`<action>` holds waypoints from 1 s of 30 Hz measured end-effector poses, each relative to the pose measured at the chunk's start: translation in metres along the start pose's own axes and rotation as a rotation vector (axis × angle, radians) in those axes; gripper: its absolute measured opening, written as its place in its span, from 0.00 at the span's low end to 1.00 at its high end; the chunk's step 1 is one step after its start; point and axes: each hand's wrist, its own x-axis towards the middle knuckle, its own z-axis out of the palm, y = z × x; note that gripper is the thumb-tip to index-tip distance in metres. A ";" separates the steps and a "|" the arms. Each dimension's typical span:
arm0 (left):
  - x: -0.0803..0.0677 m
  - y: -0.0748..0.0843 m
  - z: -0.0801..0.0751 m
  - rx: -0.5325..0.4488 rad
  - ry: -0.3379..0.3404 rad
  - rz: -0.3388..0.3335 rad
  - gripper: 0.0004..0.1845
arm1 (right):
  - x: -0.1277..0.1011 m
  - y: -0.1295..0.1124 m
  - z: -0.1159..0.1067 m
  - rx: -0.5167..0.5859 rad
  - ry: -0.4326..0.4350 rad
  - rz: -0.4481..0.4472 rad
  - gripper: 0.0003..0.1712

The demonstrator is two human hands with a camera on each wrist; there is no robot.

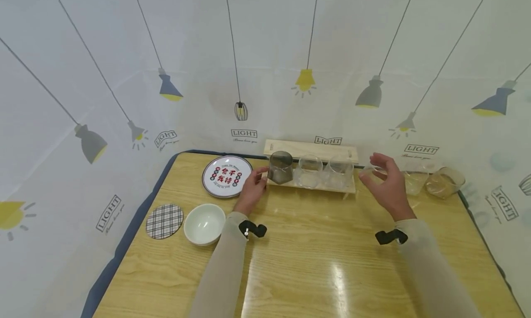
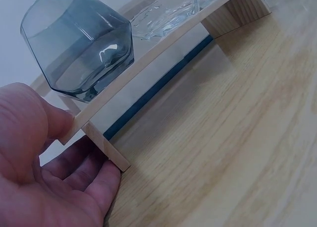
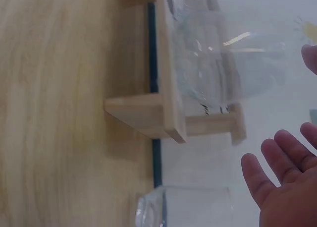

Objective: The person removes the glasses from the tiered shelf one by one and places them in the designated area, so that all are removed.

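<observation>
A: Where's the wooden rack [image 3: 171,98], and what's the grip?

B: Far side of the table [image 1: 298,244]. Left hand [image 1: 253,189] pinches its left end: thumb on the shelf, fingers curled by the leg. Right hand [image 1: 390,186] is wide, fingers spread, nothing held, just off the right end.

A: Load?

B: Three in a row on the shelf: grey glass [image 1: 280,168] leftmost, then two clear glasses [image 1: 310,173].

A: Handling?

B: My read: rack stiff, light bare, top-heavy loaded. Glasses look smooth, likely slippery, fragile; a tilt could slide them.

A: Where to hold?

B: Rack by both shelf ends, level. Glasses round the sides, below the rim, light squeeze.
</observation>
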 end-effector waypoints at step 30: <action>0.005 -0.005 -0.004 -0.013 -0.013 -0.040 0.20 | 0.002 0.001 0.051 -0.078 -0.209 0.125 0.60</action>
